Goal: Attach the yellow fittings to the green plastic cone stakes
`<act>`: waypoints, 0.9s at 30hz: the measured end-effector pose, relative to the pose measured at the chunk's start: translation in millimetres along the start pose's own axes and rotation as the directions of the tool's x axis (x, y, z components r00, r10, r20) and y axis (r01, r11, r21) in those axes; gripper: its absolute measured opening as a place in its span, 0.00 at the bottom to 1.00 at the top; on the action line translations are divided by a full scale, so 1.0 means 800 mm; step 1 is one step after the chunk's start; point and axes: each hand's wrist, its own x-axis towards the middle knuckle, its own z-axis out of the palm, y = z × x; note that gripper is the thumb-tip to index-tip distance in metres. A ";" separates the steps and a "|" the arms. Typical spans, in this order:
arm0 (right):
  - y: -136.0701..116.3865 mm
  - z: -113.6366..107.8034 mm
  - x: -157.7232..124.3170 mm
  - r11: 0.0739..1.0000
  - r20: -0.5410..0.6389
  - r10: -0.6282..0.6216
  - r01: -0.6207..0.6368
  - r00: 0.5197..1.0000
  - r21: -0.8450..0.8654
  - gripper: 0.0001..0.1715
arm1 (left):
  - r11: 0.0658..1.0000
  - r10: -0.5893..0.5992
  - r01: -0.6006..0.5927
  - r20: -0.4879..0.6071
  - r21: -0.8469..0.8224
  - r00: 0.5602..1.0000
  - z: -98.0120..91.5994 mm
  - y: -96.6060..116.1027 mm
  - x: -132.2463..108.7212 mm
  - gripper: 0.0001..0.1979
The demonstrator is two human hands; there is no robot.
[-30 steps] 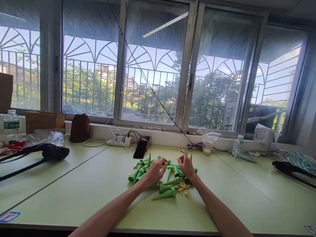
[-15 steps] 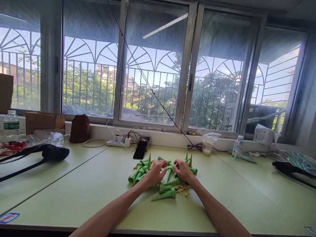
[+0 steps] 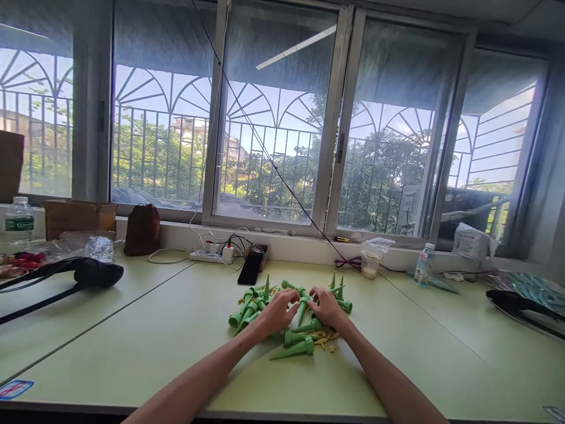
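Green plastic plant watering spikes [image 3: 295, 348], with collars and long pointed ends, lie in a loose pile mixed with small yellow pieces [image 3: 325, 340]. Over the left of the pile, my left hand [image 3: 278, 310] has its fingers curled towards the thumb; what they hold, if anything, is hidden. Close by on the right, my right hand [image 3: 327, 307] is bent in, fingers closed, with a slim green tip [image 3: 338, 289] sticking out behind its knuckles. Between the hands, one spike [image 3: 303, 305] points towards me. Several spikes stand upright behind.
A phone [image 3: 251, 268] and a power strip [image 3: 207, 257] are at the back by the window. Right of them stand a plastic cup [image 3: 369, 266] and a bottle [image 3: 425, 265]. A brown pouch [image 3: 142, 229] and a black strapped item [image 3: 95, 272] are on the left.
A slim green tip now shows beside my right hand, tilted up to the right. That hand has shifted slightly left; my left hand is almost where it was.
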 end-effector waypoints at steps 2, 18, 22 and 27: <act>-0.001 0.000 0.000 1.000 0.006 0.002 -0.002 1.000 -0.003 0.07 | 1.000 0.001 -0.001 0.005 0.000 1.000 0.000 0.000 0.000 0.05; -0.003 0.002 0.000 1.000 0.029 0.012 -0.013 1.000 0.027 0.11 | 1.000 -0.015 0.015 0.042 -0.005 0.999 -0.002 0.005 -0.002 0.06; -0.007 -0.002 -0.001 0.999 0.020 -0.002 0.001 1.000 0.037 0.12 | 1.000 -0.019 0.019 0.057 -0.005 0.998 -0.003 0.006 -0.002 0.05; -0.011 -0.006 -0.003 0.999 0.025 -0.001 -0.001 1.000 0.043 0.11 | 1.000 -0.024 0.024 0.079 -0.006 0.997 -0.004 0.007 -0.002 0.05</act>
